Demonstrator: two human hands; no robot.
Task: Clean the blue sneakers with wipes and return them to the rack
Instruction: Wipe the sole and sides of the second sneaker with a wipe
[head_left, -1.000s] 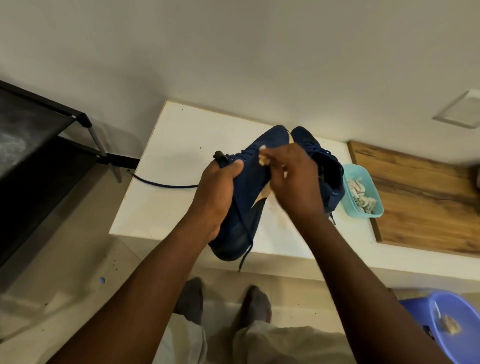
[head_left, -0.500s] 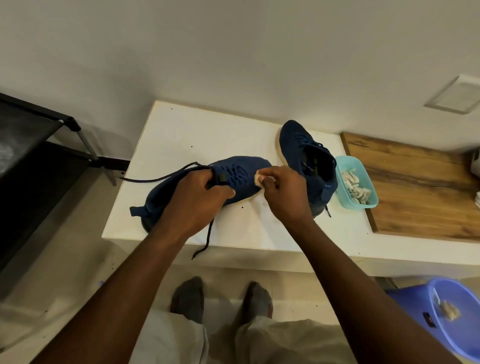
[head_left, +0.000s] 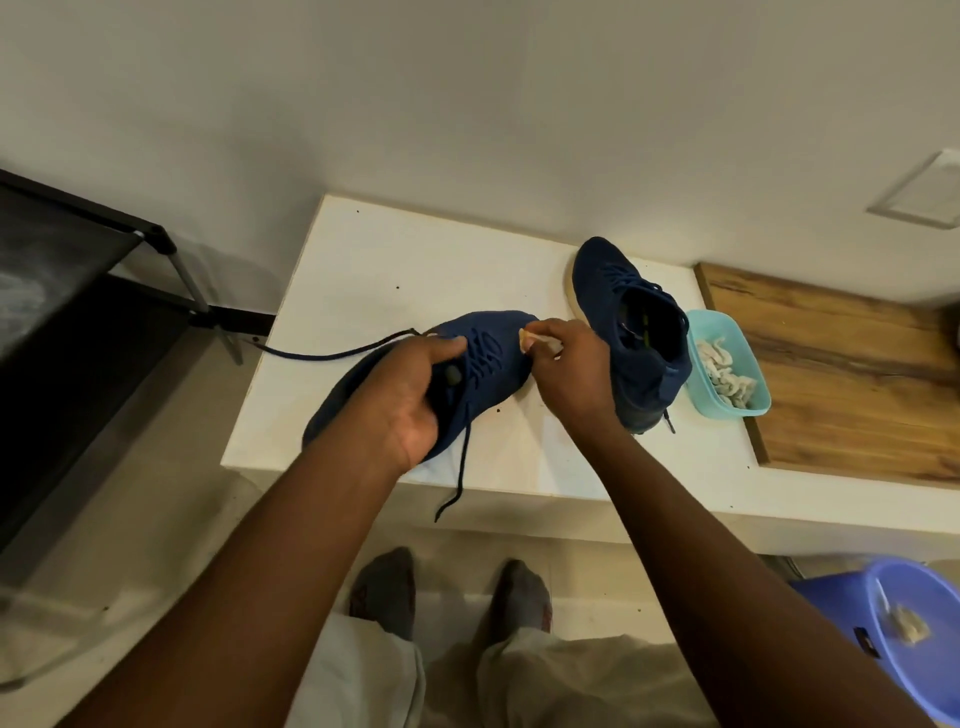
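Note:
My left hand (head_left: 410, 395) grips a blue sneaker (head_left: 488, 353) around its tongue and collar, the shoe lying across the white table (head_left: 395, 270) with its toe pointing right. One lace trails left over the table, another hangs off the front edge. My right hand (head_left: 571, 374) pinches a small whitish wipe (head_left: 527, 340) against the toe of that sneaker. The second blue sneaker (head_left: 634, 332) stands upright on the table just right of my right hand. The black shoe rack (head_left: 78, 291) stands at the left.
A teal tub (head_left: 748, 405) with used wipes sits beside the second sneaker, against a wooden board (head_left: 852, 379). A blue bin (head_left: 914, 629) holding a crumpled wipe is on the floor at lower right. My socked feet are below the table edge.
A second ago I held the sneaker raised and upright; it has been lowered onto the table on its side-lying line, toe right. My right hand stays with the wipe at the toe.

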